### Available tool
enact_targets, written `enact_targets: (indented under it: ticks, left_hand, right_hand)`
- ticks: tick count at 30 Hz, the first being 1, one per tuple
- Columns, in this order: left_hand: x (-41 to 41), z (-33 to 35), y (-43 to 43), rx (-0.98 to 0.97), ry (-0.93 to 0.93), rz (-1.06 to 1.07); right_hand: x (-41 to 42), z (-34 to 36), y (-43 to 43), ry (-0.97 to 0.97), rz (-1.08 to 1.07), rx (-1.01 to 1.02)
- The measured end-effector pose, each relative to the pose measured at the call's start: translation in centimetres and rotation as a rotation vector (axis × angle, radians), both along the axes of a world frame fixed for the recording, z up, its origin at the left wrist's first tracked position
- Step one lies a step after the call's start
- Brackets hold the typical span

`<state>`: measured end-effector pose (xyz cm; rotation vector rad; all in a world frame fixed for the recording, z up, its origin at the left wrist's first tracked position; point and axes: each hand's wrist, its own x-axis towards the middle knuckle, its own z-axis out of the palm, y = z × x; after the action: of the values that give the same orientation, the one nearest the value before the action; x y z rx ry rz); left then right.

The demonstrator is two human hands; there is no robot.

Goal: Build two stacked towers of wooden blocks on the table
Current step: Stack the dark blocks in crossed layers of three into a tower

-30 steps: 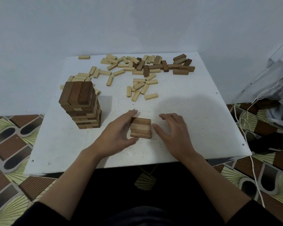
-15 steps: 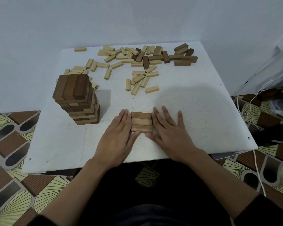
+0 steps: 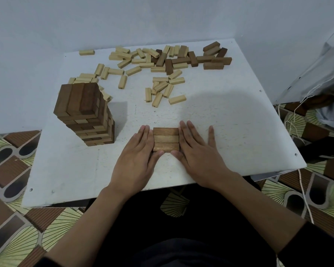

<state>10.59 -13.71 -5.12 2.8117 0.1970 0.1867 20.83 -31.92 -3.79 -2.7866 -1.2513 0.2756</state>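
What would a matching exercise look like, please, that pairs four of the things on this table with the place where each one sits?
Things
1. tall tower
2. row of three brown blocks
3. lone pale block
4. loose dark blocks

Places
A. far right part of the table
B. between the left hand and the right hand, near the front edge
C. far left corner, apart from the other blocks
D. left side, standing upright

Pairs: 1-D, 2-B, 3-C, 4-A
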Motion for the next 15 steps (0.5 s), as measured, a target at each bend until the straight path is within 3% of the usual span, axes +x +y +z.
enact_targets:
  ticks: [15]
  left_hand:
    - [-0.03,0.11,0.42,-0.081,-0.024,0.011]
  right_hand:
    - [-0.04,0.14,0.08,0.008,-0.006,0.001]
